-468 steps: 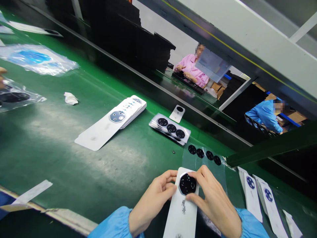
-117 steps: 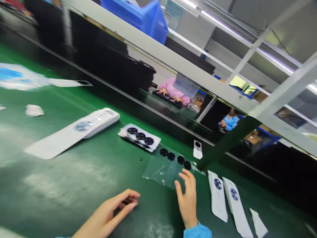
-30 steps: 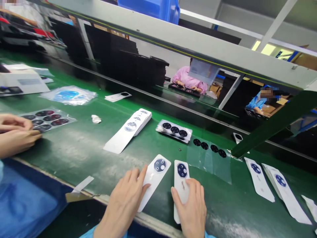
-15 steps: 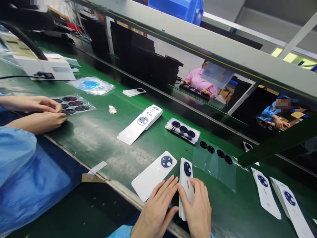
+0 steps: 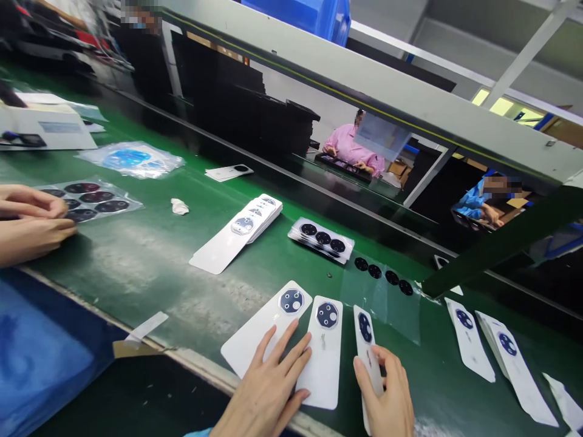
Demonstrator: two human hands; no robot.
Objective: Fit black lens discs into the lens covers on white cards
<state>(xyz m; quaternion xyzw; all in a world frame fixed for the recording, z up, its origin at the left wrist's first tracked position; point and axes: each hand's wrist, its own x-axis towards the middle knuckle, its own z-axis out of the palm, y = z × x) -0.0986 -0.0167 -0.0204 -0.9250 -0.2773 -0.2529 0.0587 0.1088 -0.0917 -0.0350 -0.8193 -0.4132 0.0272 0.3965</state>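
Note:
My right hand (image 5: 390,388) grips a white phone back panel (image 5: 368,347) by its long sides, thumb on the left and fingers on the right; the panel is tilted on edge. My left hand (image 5: 262,385) lies with fingers spread over two more white panels, the left panel (image 5: 248,337) and the middle panel (image 5: 327,376). Both lie side by side, each with a dark camera-ring decoration near its top. Beyond my hands are a stack of clear sheets with round black camera pieces (image 5: 321,238) and a clear film (image 5: 380,303) carrying several such pieces.
A fanned stack of white panels (image 5: 228,243) lies ahead-left; more panels (image 5: 514,370) lie to the right. A green post (image 5: 492,252) rises at right. A co-worker's hands (image 5: 36,224) work over a sheet of black discs (image 5: 98,197). The bench's front edge (image 5: 200,364) runs below.
My right hand has moved right with one tilted panel, away from the panels it was gathered with. A panel now lies flat under my left hand, whose fingers have spread.

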